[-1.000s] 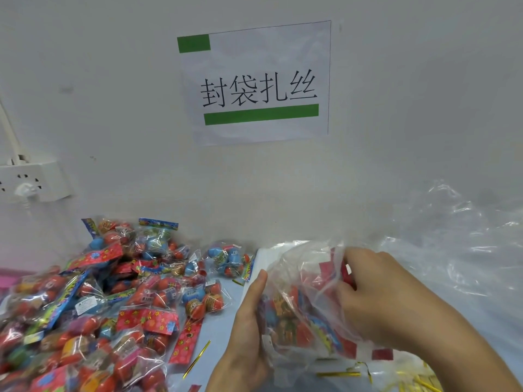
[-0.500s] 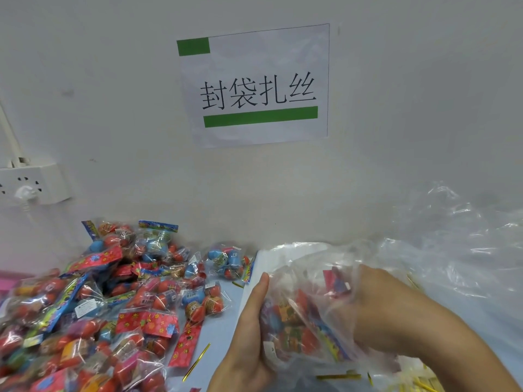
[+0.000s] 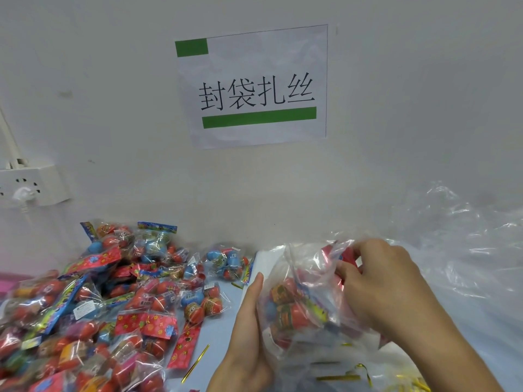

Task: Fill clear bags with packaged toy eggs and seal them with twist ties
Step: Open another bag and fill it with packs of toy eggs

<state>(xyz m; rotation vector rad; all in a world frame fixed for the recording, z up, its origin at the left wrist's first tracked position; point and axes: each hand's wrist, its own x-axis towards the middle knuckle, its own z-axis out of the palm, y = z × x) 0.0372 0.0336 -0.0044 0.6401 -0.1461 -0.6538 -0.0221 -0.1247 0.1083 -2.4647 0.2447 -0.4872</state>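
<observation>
- Clear bag (image 3: 305, 304) sits just right of the egg-pack pile (image 3: 93, 306), off the desk (image 3: 218, 332), partly loaded with packs.
- Left hand (image 3: 246, 332): grip flat and straight-fingered, pressed against the bag's pile-side wall as a support.
- Right hand (image 3: 382, 287): grip pinched on a red-header pack (image 3: 349, 254) at the bag mouth, on the side away from the pile.
- Status: fill in progress; mouth open, not gathered, no tie on.
- Left to do: seat the pack, gather the neck, twist on a gold tie (image 3: 195, 363) lying loose between pile and bag. The pile is still big, so I judge many bags remain.
</observation>
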